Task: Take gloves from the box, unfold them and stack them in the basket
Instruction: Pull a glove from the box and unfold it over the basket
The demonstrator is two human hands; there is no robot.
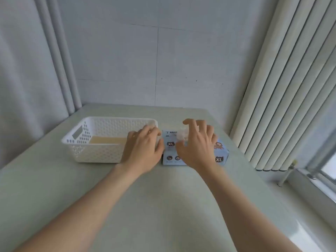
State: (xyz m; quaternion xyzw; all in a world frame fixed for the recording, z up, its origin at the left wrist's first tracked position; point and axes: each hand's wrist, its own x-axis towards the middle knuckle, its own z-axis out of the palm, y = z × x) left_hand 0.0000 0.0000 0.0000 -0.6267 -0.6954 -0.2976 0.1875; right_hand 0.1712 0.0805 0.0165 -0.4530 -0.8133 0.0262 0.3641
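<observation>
glove box run: at the grab-a-glove step

the big pale table (pixel 163 206) takes up most of the view. on it there's a white perforated basket (pixel 94 153) on the left, with the light blue glove box (pixel 171 159) right beside it. a flat tan layer (pixel 107 140) lies in the bottom of the basket. it could be gloves already stacked, i honestly can't tell.

the left hand (pixel 143 151) hovers over the basket's near right corner with its fingers loose and fairly straight, gripping nothing i can see. the right hand (pixel 198 150) is arched like a claw over the top of the box, and a translucent glove (pixel 181 136) pokes out of the opening between its thumb and first finger. too blurry to say whether that pinch has closed.

so i'd call this the pull-one-out step. next up is probably a clean pinch on that tuft and a straight lift, so only one glove comes out. the left hand may need to steady the box. then both hands spread the glove flat and lay it in the basket.
</observation>
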